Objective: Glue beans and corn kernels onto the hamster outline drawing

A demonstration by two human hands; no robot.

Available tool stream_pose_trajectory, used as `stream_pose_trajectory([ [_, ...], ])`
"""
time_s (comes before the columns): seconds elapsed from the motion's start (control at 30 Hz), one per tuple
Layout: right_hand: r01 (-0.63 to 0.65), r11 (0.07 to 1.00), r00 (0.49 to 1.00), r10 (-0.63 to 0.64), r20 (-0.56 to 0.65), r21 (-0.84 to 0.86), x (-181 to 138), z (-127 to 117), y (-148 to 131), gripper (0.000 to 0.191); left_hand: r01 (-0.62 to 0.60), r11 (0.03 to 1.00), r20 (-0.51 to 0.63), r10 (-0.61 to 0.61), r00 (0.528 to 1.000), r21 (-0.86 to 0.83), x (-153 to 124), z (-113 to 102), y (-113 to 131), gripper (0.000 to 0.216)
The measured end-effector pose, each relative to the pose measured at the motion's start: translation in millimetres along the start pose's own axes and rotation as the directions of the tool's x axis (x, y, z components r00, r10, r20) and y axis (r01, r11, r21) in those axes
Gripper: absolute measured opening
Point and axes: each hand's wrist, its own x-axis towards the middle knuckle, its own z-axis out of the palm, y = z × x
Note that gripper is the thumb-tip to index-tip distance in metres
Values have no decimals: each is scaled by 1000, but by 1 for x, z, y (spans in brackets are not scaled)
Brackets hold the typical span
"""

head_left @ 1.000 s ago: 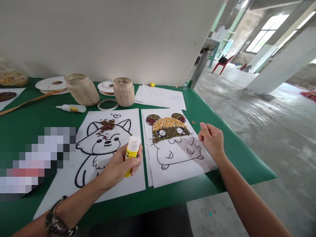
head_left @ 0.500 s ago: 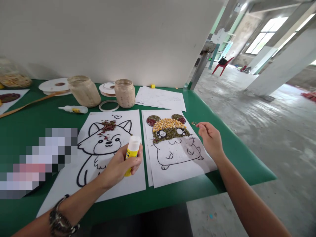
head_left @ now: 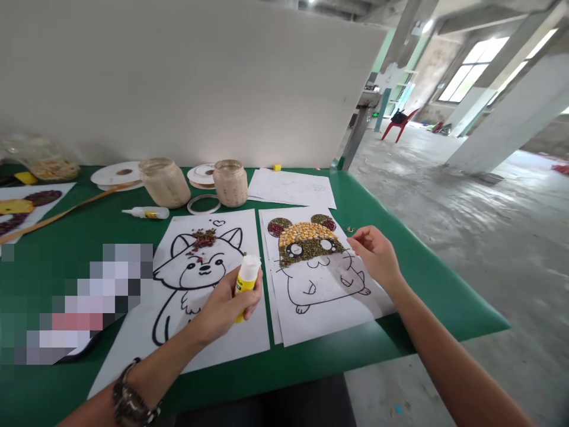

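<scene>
My left hand (head_left: 237,299) is wrapped round a yellow glue stick (head_left: 247,279) with a white top end, held upright above the fox drawing (head_left: 204,308). Red and green beans (head_left: 204,238) lie loose on the fox's forehead. My right hand (head_left: 376,252) hovers by the right edge of the hamster drawing (head_left: 322,320), its fingers loosely curled and a little apart; I see nothing held in them. Yellow corn kernels (head_left: 306,232) cover the hamster's forehead. Green beans (head_left: 306,256) fill the band round its eyes, and its ears hold green and red beans.
Two cloudy jars (head_left: 230,184) stand at the back beside white ribbon spools (head_left: 116,174) and a tape ring (head_left: 203,204). A glue bottle (head_left: 146,212) lies left of them. More paper (head_left: 291,187) and a yellow cap (head_left: 277,167) lie behind. Small scraps (head_left: 350,229) sit near my right hand.
The view has shifted slightly, so the table things appear lower and further right. My right hand has drawn back from the small scraps toward the hamster sheet, its fingers loosening. The left keeps the glue stick.
</scene>
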Motion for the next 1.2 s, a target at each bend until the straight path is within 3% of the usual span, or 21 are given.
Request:
stream_pose_trajectory([
  [0.3, -74, 997, 997, 74, 21, -12, -5, -2, -3, 32, -34, 999, -14, 34, 999, 5, -1, 0, 0, 12],
  [0.5, -46, 998, 998, 47, 37, -44, -5, -3, -2, 45, -23, 1000, -30, 23, 999, -7, -3, 3, 7, 13],
  [0.73, 9, 998, 997, -3, 83, -70, -3, 3, 1, 35, -4, 1000, -16, 4, 1000, -9, -5, 2, 7, 15],
  [0.97, 86, 980, 988, -61, 142, -181, -7, -1, 3, 41, -16, 1000, -34, 15, 999, -20, -2, 1, 4, 13],
  [1.1, 254, 944, 931, -179, 319, -209, 2, 4, -12, 38, -27, 999, -46, 25, 999, -26, -2, 1, 2, 13],
  [1.2, 414, 892, 803, -265, 533, -180, 14, 21, -26, 25, -26, 999, -43, 25, 999, -25, -2, 1, 2, 13],
])
